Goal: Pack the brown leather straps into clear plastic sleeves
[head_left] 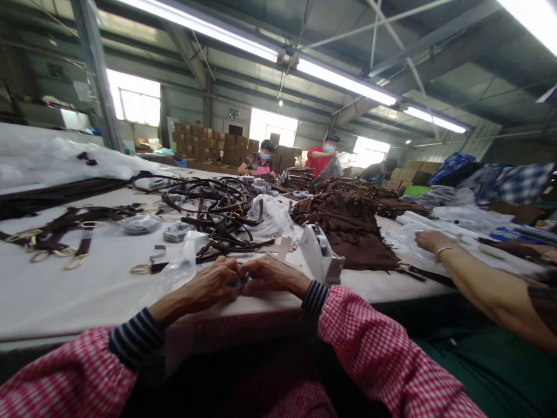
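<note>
My left hand [213, 280] and my right hand [270, 274] meet at the table's front edge. Between them is a small grey bundle [238, 284], mostly covered by the curled fingers of both hands. Just beyond my hands lie dark brown leather straps [217, 247] with gold-coloured metal clips. A clear plastic bag [185, 258] rests beside my left wrist. To the right of my right hand stands an open white box [319, 252]. Similar grey wrapped bundles [141, 224] lie farther left on the table.
Brown fringed bags [343, 226] are stacked right of the white box. A co-worker's arm [472, 276] reaches in from the right over plastic wrapping. More straps with metal rings [76, 235] lie at left. Two masked people stand across the table, with cartons [195, 142] behind.
</note>
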The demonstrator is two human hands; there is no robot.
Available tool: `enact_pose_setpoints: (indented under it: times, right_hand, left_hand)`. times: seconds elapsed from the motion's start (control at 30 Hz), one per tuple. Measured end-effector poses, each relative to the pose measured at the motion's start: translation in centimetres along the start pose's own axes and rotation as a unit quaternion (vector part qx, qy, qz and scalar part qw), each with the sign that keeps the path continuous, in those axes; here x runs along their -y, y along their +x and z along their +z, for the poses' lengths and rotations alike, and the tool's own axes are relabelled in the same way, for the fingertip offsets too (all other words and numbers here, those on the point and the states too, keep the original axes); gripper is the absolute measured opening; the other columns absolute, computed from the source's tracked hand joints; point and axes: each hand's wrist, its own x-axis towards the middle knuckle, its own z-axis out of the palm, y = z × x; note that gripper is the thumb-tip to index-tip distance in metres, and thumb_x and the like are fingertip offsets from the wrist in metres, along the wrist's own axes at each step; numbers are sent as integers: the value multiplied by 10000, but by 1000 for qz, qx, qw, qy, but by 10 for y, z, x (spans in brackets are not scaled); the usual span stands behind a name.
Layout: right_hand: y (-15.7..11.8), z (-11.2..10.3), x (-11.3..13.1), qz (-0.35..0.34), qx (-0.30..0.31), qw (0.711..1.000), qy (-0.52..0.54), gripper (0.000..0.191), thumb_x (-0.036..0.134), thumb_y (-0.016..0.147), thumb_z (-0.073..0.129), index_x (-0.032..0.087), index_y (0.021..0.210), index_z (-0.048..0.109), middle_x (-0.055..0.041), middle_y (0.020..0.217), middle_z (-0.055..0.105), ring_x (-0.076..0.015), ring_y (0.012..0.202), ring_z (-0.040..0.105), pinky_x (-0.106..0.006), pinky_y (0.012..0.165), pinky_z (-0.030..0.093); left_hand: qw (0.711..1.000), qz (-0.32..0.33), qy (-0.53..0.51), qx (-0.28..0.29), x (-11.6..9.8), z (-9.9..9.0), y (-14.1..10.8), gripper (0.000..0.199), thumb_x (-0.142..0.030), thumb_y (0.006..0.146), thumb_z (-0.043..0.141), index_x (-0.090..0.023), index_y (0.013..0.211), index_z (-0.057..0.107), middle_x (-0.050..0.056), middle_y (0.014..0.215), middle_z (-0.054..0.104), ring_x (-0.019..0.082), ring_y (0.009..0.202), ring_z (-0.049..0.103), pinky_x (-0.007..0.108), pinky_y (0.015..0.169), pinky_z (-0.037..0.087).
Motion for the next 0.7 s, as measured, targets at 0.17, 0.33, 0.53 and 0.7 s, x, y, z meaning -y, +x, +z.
enact_pose_setpoints:
  times: [0.17, 0.33, 0.53, 0.7]
  right_hand:
    - [0, -2, -8, -25, -4, 998, -60, 314, 465, 946, 744, 242, 1167, 746, -50, 1026, 722, -202, 937, 646, -260, 767, 408]
    - [9, 0, -5, -12, 20, 999, -46, 200, 390, 963, 737, 248, 1097, 783, -30, 976, 729, -182, 872, 644, -249, 730, 385]
    - [23, -19, -14, 42, 125, 988, 85, 321, 362, 903, 792, 161, 1153, 781, 8, 869, 712, -142, 764, 607, -221, 658, 382]
    - [25, -31, -8, 58, 163, 983, 58, 492, 323, 775, 893, 202, 1234, 765, 20, 885, 706, -148, 778, 603, -224, 666, 387]
  left_hand:
    - [997, 55, -47, 31, 21, -16, 3, 169, -213, 803, 596, -211, 908, 729, 63, 1158, 666, 284, 1133, 543, 384, 990, 440]
    - [999, 34, -14, 32, 18, -13, 8, 200, -326, 867, 609, -235, 959, 761, 57, 1123, 678, 286, 1097, 561, 378, 955, 454]
    - [999, -6, -28, -41, 17, 10, 7, 278, -443, 902, 602, -261, 991, 793, 48, 1116, 673, 285, 1089, 595, 362, 934, 476]
    - [997, 8, -80, -11, 36, 4, 9, 274, -467, 860, 682, -253, 972, 810, 44, 1168, 678, 289, 1112, 611, 369, 988, 456]
